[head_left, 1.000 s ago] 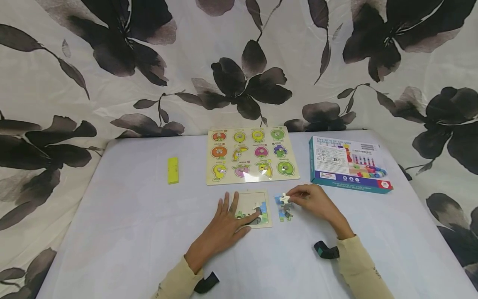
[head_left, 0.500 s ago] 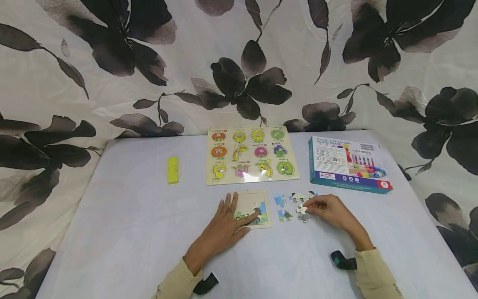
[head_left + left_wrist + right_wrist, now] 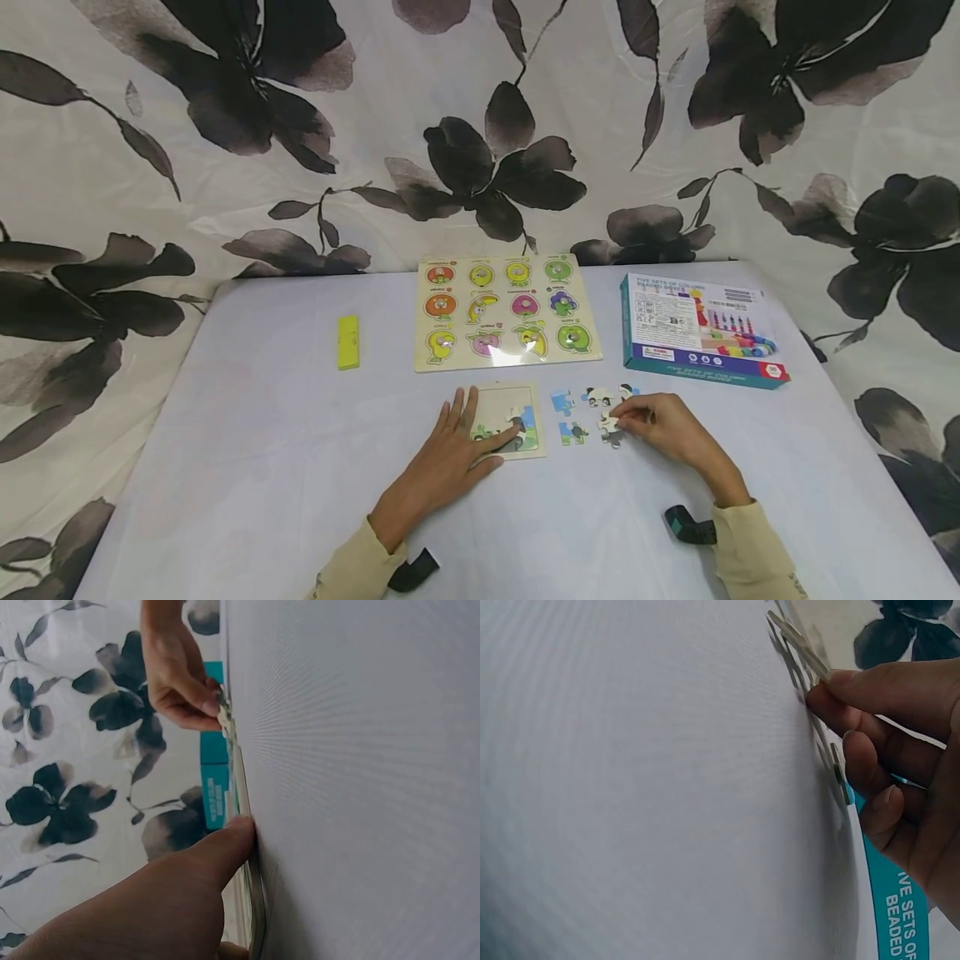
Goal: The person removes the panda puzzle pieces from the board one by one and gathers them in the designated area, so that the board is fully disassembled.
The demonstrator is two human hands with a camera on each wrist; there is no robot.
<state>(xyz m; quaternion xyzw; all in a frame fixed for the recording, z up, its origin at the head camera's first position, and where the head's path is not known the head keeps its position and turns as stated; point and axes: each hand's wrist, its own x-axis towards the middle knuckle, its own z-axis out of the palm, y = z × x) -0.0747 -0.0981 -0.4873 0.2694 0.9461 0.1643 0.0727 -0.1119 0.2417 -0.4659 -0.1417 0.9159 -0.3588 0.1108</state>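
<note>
So far, your small jigsaw tray (image 3: 507,421) looks only partly filled: a few pieces sit along its lower and right side, under and beside your flat left hand (image 3: 450,460), whose straight fingers press the tray to the surface (image 3: 262,467); much of the tray's bed shows bare wood. Your right hand (image 3: 660,427) has its fingertips curled onto a loose jigsaw piece (image 3: 607,427) lying at about 3 o'clock from the tray, pinching it at the edge, as the right wrist view also shows. Three more loose pieces are left outside: a blue one (image 3: 562,402) and a blue-green one (image 3: 573,432) just beside the tray's right edge, and a panda-face piece (image 3: 600,397) at 12 o'clock from the pinched one. By my reckoning most of the fitting is still ahead. For room, the fruit peg board (image 3: 504,312) lies at 12 o'clock from the tray, near but apart, and the bead-toy box (image 3: 699,332) at 1 o'clock from your right hand, so going forward is tight. The yellow block (image 3: 347,342) sits well apart at 10 o'clock. Open surface spreads toward 6 o'clock and 9 o'clock, and the near edge is close to your sleeves.
</note>
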